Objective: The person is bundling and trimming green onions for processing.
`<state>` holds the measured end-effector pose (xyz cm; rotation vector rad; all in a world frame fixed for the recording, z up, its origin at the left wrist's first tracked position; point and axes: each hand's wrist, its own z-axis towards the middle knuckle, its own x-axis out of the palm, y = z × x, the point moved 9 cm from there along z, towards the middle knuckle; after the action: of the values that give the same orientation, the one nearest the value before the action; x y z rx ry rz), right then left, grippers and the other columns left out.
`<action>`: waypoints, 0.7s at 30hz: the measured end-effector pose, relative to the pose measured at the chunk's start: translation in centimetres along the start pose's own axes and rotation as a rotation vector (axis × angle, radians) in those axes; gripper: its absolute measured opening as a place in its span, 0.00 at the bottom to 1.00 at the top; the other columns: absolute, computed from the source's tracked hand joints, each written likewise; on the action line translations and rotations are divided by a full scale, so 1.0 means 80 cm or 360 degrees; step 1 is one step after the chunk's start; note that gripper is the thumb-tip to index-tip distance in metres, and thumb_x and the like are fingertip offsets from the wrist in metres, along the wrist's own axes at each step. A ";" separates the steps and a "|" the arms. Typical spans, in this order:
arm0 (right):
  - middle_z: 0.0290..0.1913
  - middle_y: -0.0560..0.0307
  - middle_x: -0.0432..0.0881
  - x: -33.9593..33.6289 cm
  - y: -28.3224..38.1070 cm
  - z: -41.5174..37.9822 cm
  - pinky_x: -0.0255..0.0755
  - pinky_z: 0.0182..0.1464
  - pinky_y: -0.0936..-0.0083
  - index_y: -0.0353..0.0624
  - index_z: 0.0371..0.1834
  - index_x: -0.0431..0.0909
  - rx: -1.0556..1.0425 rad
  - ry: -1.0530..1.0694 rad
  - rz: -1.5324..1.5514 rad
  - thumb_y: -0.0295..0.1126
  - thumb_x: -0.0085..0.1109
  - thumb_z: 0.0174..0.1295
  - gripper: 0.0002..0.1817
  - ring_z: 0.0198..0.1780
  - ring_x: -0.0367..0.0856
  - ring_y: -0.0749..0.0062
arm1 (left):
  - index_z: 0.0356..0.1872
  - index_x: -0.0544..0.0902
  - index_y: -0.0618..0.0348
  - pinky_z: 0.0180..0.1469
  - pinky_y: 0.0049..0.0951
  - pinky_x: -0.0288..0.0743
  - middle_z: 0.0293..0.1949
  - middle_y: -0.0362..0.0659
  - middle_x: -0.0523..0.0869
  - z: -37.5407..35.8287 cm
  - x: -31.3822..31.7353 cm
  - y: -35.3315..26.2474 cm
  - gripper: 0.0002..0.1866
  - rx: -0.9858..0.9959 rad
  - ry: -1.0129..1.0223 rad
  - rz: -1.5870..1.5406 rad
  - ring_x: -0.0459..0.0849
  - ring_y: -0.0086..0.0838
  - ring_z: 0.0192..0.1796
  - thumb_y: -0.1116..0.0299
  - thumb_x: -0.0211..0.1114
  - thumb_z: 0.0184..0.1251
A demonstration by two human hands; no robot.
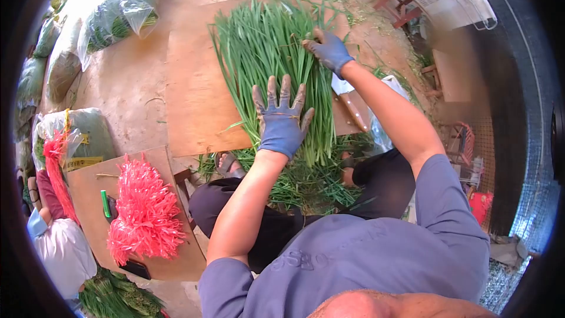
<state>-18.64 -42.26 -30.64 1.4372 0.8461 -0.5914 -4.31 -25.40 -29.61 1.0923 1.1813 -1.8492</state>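
Note:
A thick pile of long green garlic chives (259,41) lies on a wooden board (197,100) before me. My left hand (279,121), in a blue glove with soiled fingers, rests flat on the lower half of the pile, fingers spread. At the pile's upper right edge is my right hand (331,53), gloved the same way. Its fingers are bent together around some leaves, with the tips partly hidden. A knife with a wooden handle (353,112) lies on the board below my right forearm, its blade partly covered.
Red plastic ties (146,215) are heaped on a small table (88,191) at left, beside a green cutter (106,205) and a black phone (136,268). Stuffed plastic bags (120,15) stand at upper left. Another person's sleeve (62,253) shows lower left. Loose leaves (306,185) litter the floor.

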 end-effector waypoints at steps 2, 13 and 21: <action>0.32 0.57 0.84 -0.009 -0.056 -0.019 0.73 0.37 0.71 0.40 0.42 0.81 0.0355 -0.0002 0.0423 0.39 0.61 0.64 0.13 0.33 0.81 0.70 | 0.71 0.69 0.46 0.76 0.62 0.30 0.73 0.50 0.66 0.002 0.005 -0.010 0.32 0.0096 0.0050 -0.0061 0.56 0.50 0.77 0.45 0.55 0.70; 0.48 0.45 0.83 -0.114 0.045 -0.062 0.71 0.52 0.57 0.42 0.47 0.81 -0.0519 -0.1071 -0.0354 0.47 0.63 0.61 0.21 0.49 0.80 0.51 | 0.73 0.66 0.43 0.75 0.66 0.29 0.73 0.45 0.66 0.004 0.028 -0.032 0.32 0.0185 0.0157 0.0066 0.57 0.50 0.76 0.42 0.49 0.72; 0.50 0.50 0.84 0.004 0.035 0.006 0.69 0.58 0.59 0.49 0.40 0.86 -0.0593 0.0119 -0.1201 0.50 0.62 0.61 0.18 0.52 0.81 0.53 | 0.72 0.67 0.41 0.75 0.66 0.30 0.72 0.48 0.67 0.006 0.023 -0.031 0.31 0.0186 0.0123 0.0007 0.58 0.52 0.76 0.43 0.52 0.71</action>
<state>-16.16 -42.52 -29.19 0.7761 1.4878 -0.8827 -7.35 -25.14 -30.28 1.2400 1.1248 -1.9079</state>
